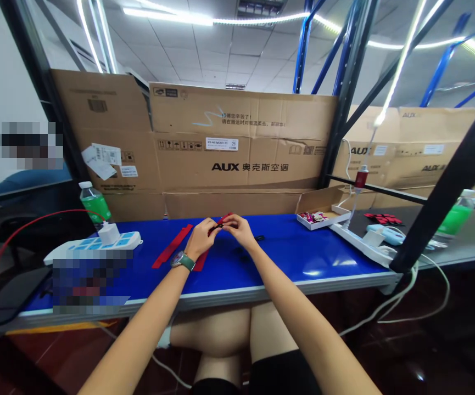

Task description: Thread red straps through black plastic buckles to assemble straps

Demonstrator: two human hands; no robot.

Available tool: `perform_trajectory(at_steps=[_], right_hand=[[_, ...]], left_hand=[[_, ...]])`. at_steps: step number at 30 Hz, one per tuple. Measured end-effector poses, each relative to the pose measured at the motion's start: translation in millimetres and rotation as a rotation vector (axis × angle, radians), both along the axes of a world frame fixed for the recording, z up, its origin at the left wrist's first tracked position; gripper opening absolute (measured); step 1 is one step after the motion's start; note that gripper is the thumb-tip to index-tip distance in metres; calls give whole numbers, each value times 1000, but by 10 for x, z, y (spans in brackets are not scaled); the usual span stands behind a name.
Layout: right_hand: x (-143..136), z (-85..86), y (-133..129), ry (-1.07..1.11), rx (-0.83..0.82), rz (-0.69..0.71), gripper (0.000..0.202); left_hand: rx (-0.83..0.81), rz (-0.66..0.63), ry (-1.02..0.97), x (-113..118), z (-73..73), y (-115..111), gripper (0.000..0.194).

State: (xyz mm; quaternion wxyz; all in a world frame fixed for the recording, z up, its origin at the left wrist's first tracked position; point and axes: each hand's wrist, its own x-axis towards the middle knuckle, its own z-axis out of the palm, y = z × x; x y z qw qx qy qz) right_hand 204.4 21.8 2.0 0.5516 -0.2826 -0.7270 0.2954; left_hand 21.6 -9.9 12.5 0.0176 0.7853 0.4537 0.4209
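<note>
blue tabletop, red strip away-rightward

The bare left arm and bare right arm cross the smooth blue tabletop's near edge, converging; the bare left hand and bare right hand nearly meet, fingers bent and pinching, nearer its far edge.
</note>
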Motion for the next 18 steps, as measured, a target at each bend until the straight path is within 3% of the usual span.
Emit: perform_trajectory(at_steps=[3, 6, 9, 14, 16, 18], right_hand=[[-18, 50, -152, -228, 222, -201, 46], [-60, 81, -206, -509, 350, -231, 44], [-44, 98, -150, -604, 330, -264, 22], [131, 93, -118, -603, 222, -535, 28], [136, 73, -160, -631, 283, -508, 28], [70, 49, -194, -679, 391, -378, 36]], left_hand=[[-11, -12, -31, -31, -15, 26, 24], [-12, -69, -53, -68, -41, 55, 25], [-49, -41, -102, -111, -69, 79, 28], [-111, 27, -271, -121, -153, 170, 29], [-190, -30, -357, -101, -198, 229, 33], [-247, -95, -426, -92, -236, 285, 36]])
